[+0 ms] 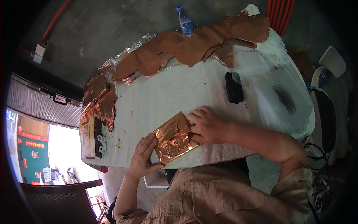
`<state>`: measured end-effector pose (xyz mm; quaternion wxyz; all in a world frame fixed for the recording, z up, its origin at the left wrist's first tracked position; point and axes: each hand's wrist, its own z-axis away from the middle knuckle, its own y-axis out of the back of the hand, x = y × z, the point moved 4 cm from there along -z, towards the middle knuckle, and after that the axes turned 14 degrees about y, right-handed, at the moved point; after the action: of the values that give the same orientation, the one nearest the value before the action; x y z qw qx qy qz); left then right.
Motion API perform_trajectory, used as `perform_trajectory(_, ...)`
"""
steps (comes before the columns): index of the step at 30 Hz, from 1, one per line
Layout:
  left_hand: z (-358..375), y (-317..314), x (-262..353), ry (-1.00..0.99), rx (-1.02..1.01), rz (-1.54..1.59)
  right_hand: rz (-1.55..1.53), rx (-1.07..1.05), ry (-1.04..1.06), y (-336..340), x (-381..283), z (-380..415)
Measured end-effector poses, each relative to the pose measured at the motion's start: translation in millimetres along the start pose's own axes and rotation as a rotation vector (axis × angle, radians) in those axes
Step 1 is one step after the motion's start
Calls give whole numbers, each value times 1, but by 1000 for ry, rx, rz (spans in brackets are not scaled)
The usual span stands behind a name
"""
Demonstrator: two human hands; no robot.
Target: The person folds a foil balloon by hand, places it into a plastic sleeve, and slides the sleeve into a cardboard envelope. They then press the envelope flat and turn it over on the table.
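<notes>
A copper-coloured foil piece (175, 136), roughly rectangular and creased, lies at the near edge of the cloth-covered table. My left hand (143, 156) holds its left side, thumb near the lower corner and fingers along the upper left edge. On the opposite side, my right hand (207, 125) has its fingers curled at the foil's right edge; the fingertips are partly hidden. The foil's surface is wrinkled and shiny around the middle.
Brown scalloped sheets (175, 46) line the table's far edge, with a blue-capped bottle (184, 21) beyond. A black case (234, 87) and clear plastic (268, 86) lie to the right. More copper foil (99, 99) and a box (91, 138) sit left. A chair (322, 112) stands right.
</notes>
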<state>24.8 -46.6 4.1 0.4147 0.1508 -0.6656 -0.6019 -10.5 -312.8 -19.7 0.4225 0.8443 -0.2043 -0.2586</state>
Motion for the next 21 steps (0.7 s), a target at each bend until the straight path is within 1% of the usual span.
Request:
perform_trajectory(5,0,-1,0,-4,1,-5,-47,-13,0,1,2,-3)
perform_trajectory(8,0,0,0,-12,10,-13,-84,17,-30,2,6,-6)
perform_trajectory(10,0,1,1,-15,5,-8,-165,-24,-157,-3,13,-7)
perform_trajectory(17,-1,2,2,9,3,-13,-157,82,-202,-14,19,-17)
perform_trajectory(20,-1,2,1,-2,7,0,-187,86,-255,-13,24,-21)
perform_trajectory(21,0,2,1,-3,9,2,-250,81,-314,-12,26,-22)
